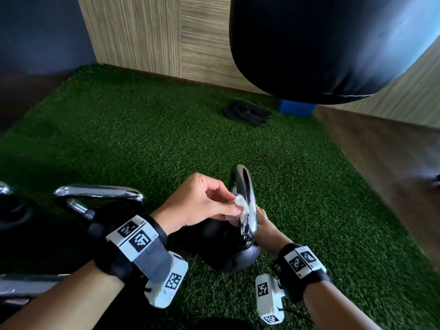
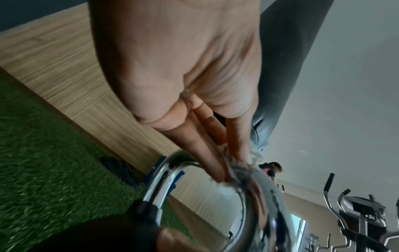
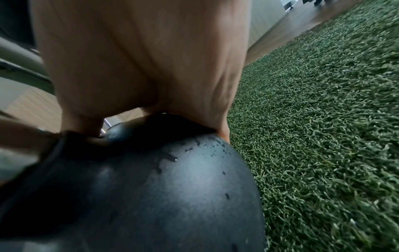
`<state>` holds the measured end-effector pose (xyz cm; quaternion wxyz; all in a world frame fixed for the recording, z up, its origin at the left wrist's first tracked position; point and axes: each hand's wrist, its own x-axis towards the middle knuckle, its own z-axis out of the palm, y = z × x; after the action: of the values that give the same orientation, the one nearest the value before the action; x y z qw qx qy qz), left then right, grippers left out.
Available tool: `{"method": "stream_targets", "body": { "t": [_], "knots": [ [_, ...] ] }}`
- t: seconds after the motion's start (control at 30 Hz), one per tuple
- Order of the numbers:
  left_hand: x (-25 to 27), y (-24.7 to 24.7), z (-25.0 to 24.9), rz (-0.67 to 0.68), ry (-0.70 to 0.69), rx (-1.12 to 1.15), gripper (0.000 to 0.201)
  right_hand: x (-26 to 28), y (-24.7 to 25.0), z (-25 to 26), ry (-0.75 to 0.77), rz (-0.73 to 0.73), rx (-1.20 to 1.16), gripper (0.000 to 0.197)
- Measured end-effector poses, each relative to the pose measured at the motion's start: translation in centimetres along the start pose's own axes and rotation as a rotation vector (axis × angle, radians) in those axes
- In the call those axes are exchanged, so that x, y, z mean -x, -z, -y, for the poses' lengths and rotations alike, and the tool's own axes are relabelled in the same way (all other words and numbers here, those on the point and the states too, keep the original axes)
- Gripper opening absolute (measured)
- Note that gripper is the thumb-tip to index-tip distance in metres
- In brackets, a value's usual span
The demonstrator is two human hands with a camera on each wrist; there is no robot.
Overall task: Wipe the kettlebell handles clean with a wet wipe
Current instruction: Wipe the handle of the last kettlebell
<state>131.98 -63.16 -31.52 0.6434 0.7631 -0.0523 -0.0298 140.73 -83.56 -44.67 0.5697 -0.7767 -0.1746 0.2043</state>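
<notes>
Left hand [image 1: 197,203] pinches wet wipe [image 1: 240,203] against chrome kettlebell handle [image 1: 245,206], mid-wipe; kettlebell [image 3: 151,196] sits on turf [image 1: 142,139]. Right hand [image 1: 263,219] steadies it, grip unclear. Next, probably: wipe the remaining loop.

The right hand [image 3: 138,64] filled the upper part of the frame, its heel resting against the top of the black kettlebell [image 3: 151,196]. Small droplets dotted the ball's matt surface. Green artificial turf [image 3: 323,136] spread to the right, with wood-grain wall panelling [image 3: 272,36] behind.
</notes>
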Motion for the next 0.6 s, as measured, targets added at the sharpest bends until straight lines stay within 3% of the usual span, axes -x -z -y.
{"method": "stream_targets", "body": {
  "t": [0.07, 0.13, 0.23, 0.37, 0.6],
  "knots": [
    [0.9, -0.3, 0.8, 0.061, -0.080, -0.074, 0.019, 0.2, 0.0, 0.6, 0.029, 0.000, -0.006, 0.054],
    [1.8, -0.8, 1.5, 0.029, -0.172, -0.151, 0.020, 0.5, 0.0, 1.1, 0.046, 0.020, -0.003, 0.047],
    [2.5, -1.4, 2.7, -0.036, -0.229, -0.134, 0.019, 0.5, 0.1, 1.0, 0.022, 0.013, 0.001, 0.057],
    [3.2, -1.7, 4.0, -0.010, -0.219, -0.212, 0.018, 0.4, 0.1, 0.4, -0.078, 0.016, -0.007, 0.070],
    [3.5, -2.1, 5.0, -0.063, -0.224, -0.277, 0.021, 1.0, -0.3, 1.1, -0.081, -0.010, -0.073, 0.083]
  ]
}}
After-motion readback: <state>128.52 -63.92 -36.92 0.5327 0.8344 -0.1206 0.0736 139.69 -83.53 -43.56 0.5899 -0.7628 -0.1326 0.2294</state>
